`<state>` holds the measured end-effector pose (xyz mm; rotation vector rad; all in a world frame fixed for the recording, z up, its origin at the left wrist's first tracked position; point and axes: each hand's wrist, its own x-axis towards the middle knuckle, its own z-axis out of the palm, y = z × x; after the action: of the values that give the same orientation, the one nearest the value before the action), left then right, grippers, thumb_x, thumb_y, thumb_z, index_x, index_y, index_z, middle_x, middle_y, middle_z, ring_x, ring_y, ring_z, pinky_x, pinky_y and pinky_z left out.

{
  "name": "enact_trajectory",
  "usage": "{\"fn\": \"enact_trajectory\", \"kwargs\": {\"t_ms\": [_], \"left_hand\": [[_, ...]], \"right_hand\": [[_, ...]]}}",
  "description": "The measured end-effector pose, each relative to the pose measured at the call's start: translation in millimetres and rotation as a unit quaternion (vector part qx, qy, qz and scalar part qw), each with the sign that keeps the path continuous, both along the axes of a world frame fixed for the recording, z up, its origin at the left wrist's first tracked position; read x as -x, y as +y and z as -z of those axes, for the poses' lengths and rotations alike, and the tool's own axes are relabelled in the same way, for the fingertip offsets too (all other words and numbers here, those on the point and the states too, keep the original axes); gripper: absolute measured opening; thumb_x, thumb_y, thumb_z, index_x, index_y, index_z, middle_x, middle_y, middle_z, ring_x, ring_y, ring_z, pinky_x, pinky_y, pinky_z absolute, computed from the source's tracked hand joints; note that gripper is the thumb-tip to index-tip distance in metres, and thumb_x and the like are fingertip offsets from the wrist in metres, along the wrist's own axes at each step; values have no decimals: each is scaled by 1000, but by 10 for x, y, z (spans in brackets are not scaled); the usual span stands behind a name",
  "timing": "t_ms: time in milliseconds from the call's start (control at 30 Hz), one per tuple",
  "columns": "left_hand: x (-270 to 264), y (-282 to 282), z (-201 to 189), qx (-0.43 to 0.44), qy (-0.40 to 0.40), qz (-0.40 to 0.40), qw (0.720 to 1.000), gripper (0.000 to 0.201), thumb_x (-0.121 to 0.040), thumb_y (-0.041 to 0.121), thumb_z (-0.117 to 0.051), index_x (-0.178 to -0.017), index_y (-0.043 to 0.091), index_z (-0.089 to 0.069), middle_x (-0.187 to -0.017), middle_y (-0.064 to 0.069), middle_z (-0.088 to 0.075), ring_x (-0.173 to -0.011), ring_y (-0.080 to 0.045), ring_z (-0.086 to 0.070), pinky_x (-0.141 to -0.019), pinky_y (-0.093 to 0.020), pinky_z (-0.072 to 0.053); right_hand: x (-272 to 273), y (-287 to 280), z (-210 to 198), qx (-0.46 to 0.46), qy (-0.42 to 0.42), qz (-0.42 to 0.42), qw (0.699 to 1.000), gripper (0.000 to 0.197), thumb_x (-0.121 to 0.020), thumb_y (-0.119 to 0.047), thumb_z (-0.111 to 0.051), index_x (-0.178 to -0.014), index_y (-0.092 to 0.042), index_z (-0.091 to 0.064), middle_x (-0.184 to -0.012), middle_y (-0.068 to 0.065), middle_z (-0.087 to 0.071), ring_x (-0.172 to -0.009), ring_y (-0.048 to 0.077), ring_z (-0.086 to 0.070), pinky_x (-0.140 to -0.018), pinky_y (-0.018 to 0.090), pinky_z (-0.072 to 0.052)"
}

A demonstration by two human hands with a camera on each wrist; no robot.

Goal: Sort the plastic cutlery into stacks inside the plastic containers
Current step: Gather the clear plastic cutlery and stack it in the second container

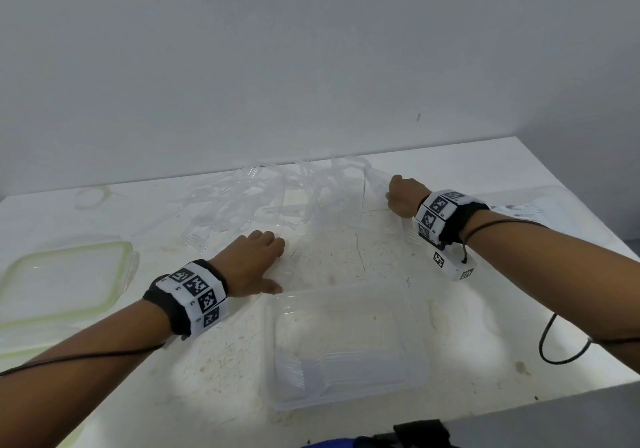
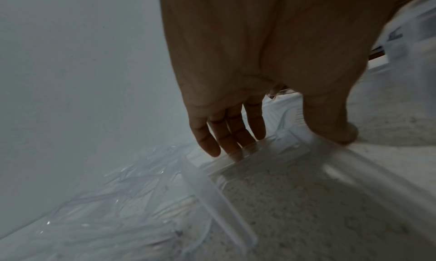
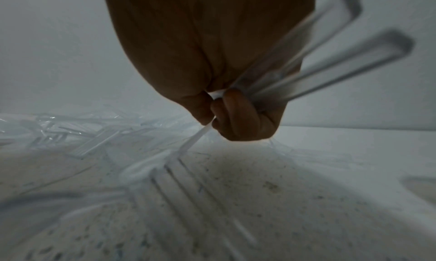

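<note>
A heap of clear plastic cutlery [image 1: 263, 194] lies at the back of the white table. A clear empty container [image 2: 219, 198] stands in front of it, between my hands. My left hand [image 1: 258, 262] rests on its near left corner, fingers [image 2: 226, 142] straight on the rim and thumb on the adjoining rim. My right hand [image 1: 403, 196] is a fist round a bunch of clear forks [image 3: 330, 60]; their handles stick up and their tines [image 3: 179, 173] touch the table. Nearer me, a second clear container [image 1: 412, 329] holds a stack of forks [image 1: 332, 368].
A lid with a green rim [image 1: 65, 281] lies at the left. Another clear lid or tray [image 1: 530, 208] sits behind my right forearm. A black cable [image 1: 554, 343] loops over the table at the right. The table ends at a grey wall.
</note>
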<state>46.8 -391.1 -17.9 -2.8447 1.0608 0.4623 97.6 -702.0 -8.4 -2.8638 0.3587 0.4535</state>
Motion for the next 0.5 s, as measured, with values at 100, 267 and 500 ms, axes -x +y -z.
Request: {"fn": "enact_trajectory", "kwargs": {"t_ms": [100,267,500], "left_hand": [[-34,22,-1,4,-1,-18,1000,33,-86,42,-63,-101,18,-47,-102,2,-47,-91,-15,-39,-73,-26,-31],[-92,52,-27,63,53,-49,995,22,-89,28,-62,-84,18,-44,-88,3,-48,-85,-17,-43,-68,-27,-32],[-174,25,-4,97,67,-76,990,14,-92,22,-56,-85,10,-56,-86,-3,-61,-75,-18,-51,-69,-30,-41]], "right_hand": [[0,-23,-57,-6,15,-2,1000,35,-103,-17,-35,-125,9,-40,-123,26,-55,-111,38,-56,-81,35,-43],[2,-64,-139,-55,-4,4,998,41,-105,-29,-29,-122,5,-44,-119,24,-56,-107,37,-55,-79,34,-40],[-5,-136,-208,-217,-1,48,975,28,-100,-26,-35,-75,-13,-32,-65,8,-39,-47,18,-34,-45,24,-28]]}}
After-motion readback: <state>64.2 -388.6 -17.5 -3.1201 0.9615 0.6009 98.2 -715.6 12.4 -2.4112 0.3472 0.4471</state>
